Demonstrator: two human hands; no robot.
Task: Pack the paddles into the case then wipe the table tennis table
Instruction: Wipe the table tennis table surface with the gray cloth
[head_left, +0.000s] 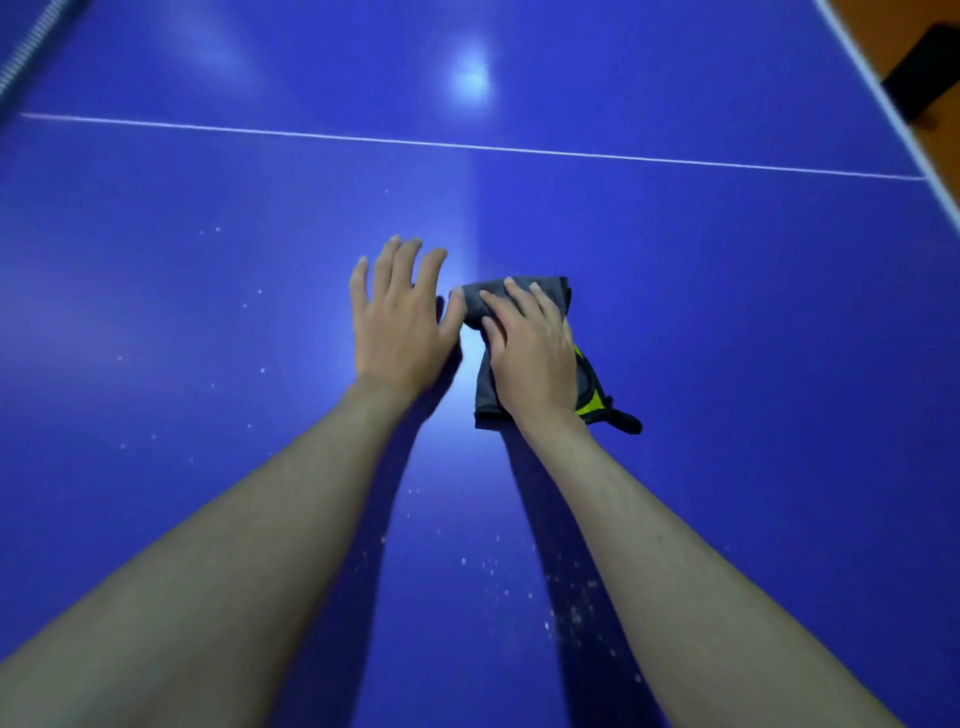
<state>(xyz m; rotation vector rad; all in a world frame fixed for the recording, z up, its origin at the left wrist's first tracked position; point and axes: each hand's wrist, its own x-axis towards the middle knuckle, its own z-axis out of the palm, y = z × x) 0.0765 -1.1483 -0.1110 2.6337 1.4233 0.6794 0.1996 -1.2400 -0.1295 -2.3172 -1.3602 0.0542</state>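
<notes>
Blue and glossy, the table tennis surface (675, 312) fills nearly all I can see, so I judge the paddles are dealt with or at least out of sight, and I am in the wiping step. The grey cloth (485, 384), folded into a long pad with a black and yellow trim showing at its near right corner, lies flat on the surface near the middle of the view, well short of the white centre line (467, 147). My right hand (530, 358) presses down on it, the fingers (519, 299) straight and a little spread, reaching almost to the cloth's far edge, with the palm covering its right half. My left hand (400, 317) lies just beside the cloth on its left, fingers straight and fanned apart, the thumb tip touching or nearly touching the cloth's far left corner; whether the palm rests on the surface or hovers I cannot tell. Pale specks (566, 608) lie scattered over the surface nearer to me, between and beside my forearms, and a few more to the left. The next move, I think, calls for steady downward pressure while sliding the cloth back toward those specks. At the far right, the white edge (883, 104) borders an orange floor (883, 36).
</notes>
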